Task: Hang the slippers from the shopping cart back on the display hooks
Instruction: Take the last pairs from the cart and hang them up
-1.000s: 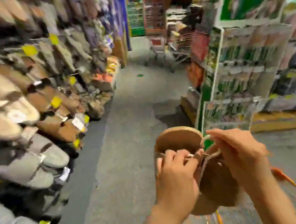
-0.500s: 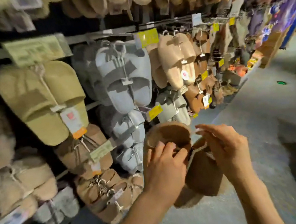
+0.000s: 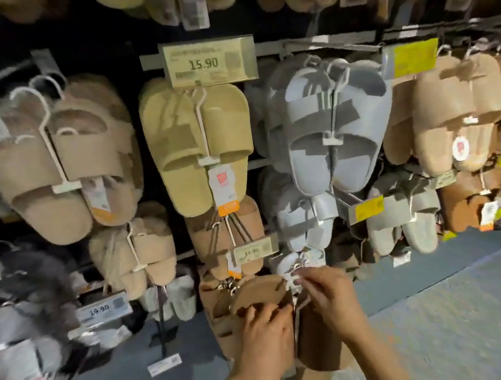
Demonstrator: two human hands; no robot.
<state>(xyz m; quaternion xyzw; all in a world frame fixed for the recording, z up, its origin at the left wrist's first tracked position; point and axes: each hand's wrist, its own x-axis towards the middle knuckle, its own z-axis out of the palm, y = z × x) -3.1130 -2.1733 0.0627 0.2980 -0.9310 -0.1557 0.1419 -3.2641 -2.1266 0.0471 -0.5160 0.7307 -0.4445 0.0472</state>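
The left hand [image 3: 265,330] is gripping one brown slipper [image 3: 258,296]; the right hand [image 3: 327,302] is pinching the white hanger [image 3: 291,276], with the second slipper [image 3: 317,339] hanging beneath its fingers. Two slippers, one hanger. Likely risk: the hanger's loop missing the crowded hook just above the fingertips, so the pair is slipping off.

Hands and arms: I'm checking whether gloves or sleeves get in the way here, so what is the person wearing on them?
Nothing visible: the left hand and right hand are bare, without gloves, rings or a watch, and both forearms are uncovered to the frame's edge.
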